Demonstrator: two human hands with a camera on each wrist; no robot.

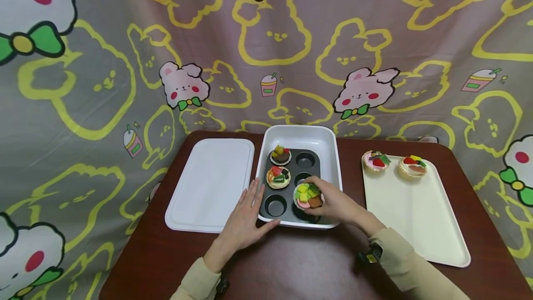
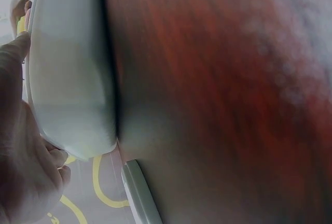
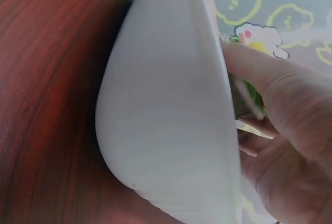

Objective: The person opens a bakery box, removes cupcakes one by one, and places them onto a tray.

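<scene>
In the head view my right hand [image 1: 335, 200] grips a toy fruit tart [image 1: 307, 196] topped with yellow cubes, green and brown pieces, over the near right end of a dark muffin pan [image 1: 290, 193]. The pan lies inside a white rectangular tub [image 1: 325, 135]. A chocolate-coloured tart [image 1: 281, 155] and a cream tart with fruit [image 1: 278, 178] sit in its left cups, and the near left cup holds nothing. My left hand [image 1: 245, 221] rests at the tub's near left corner, fingers straight. Both wrist views show the tub's outer wall [image 2: 72, 68] beside the hands.
A white board [image 1: 210, 184] lies left of the tub. To the right, a cream tray [image 1: 410, 216] carries two more tarts, one pink [image 1: 375, 162] and one with whitish cream [image 1: 411, 168], at its far end. A patterned curtain [image 1: 275, 36] hangs behind the brown table [image 1: 287, 267].
</scene>
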